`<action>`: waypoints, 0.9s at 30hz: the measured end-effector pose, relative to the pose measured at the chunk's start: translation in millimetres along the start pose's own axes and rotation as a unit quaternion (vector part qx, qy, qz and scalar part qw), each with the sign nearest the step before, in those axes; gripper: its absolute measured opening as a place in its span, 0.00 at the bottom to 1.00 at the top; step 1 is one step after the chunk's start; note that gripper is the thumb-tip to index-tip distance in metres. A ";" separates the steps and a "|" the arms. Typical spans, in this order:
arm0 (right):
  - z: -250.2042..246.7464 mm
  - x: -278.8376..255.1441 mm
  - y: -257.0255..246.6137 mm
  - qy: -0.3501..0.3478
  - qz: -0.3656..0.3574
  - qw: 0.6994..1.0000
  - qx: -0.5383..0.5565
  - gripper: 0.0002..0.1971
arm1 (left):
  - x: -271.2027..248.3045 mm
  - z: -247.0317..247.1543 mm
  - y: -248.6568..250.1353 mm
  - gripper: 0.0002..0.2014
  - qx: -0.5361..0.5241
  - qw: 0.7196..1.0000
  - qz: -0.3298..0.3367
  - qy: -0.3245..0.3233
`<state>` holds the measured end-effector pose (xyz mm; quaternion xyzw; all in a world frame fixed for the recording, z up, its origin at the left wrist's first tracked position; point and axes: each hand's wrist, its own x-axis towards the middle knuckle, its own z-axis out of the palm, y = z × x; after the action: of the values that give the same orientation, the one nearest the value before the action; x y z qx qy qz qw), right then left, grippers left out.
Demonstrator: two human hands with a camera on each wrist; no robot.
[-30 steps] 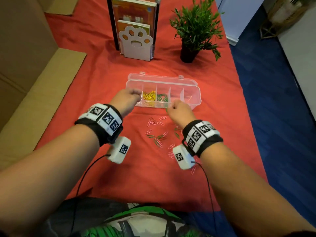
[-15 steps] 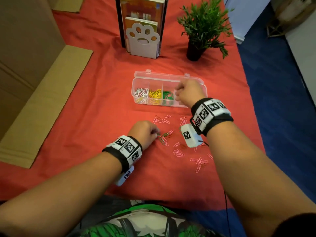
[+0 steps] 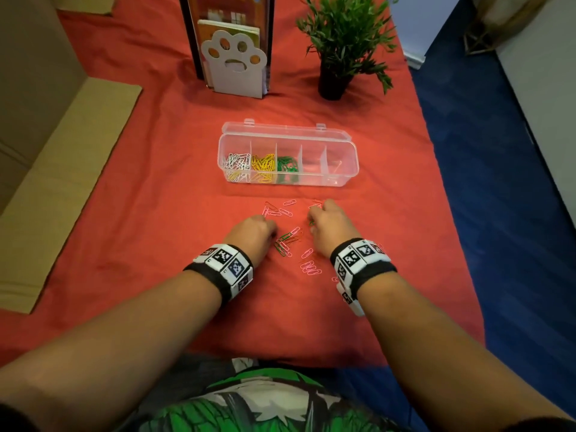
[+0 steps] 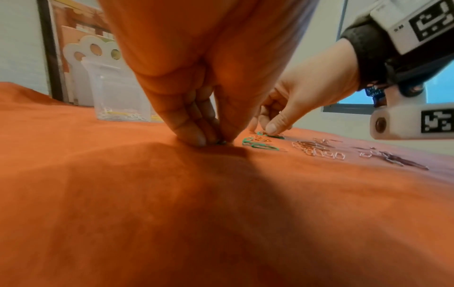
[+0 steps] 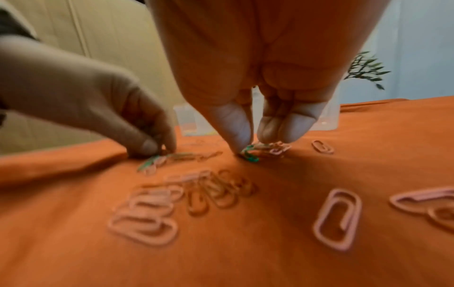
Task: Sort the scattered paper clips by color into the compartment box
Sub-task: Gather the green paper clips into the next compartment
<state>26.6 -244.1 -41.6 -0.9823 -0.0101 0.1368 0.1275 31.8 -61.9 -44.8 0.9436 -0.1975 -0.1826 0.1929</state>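
The clear compartment box (image 3: 343, 157) lies open on the red cloth, with white clips (image 3: 238, 160), yellow clips (image 3: 263, 163) and green clips (image 3: 286, 165) in its three left compartments. Pink and green clips (image 3: 290, 238) lie scattered in front of it. My left hand (image 3: 271, 233) is down on the cloth, and in the left wrist view its fingertips (image 4: 196, 136) pinch a green clip (image 4: 221, 142). My right hand (image 3: 311, 224) is just right of it. In the right wrist view its thumb and finger pinch another green clip (image 5: 249, 155).
A paw-shaped bookend with books (image 3: 233, 63) and a potted plant (image 3: 339, 48) stand behind the box. Cardboard (image 3: 62, 169) lies along the left. The cloth's right edge (image 3: 436, 169) drops to a blue floor. More pink clips (image 5: 336, 217) lie near my right wrist.
The right hand came back from the box's right end down to the scattered clips. The left hand, at the box a second ago, stayed low at the clip pile.
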 end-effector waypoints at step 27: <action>1.5 -21.0 -9.4 -0.055 0.102 0.993 -0.001 0.18 | 12.6 3.0 19.8 0.05 -0.098 0.989 -0.095 0.058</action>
<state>6.2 -235.8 -35.0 -0.9694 0.0830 0.2026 0.1113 35.3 -85.1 -42.1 0.9438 -0.0763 -0.1635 0.2769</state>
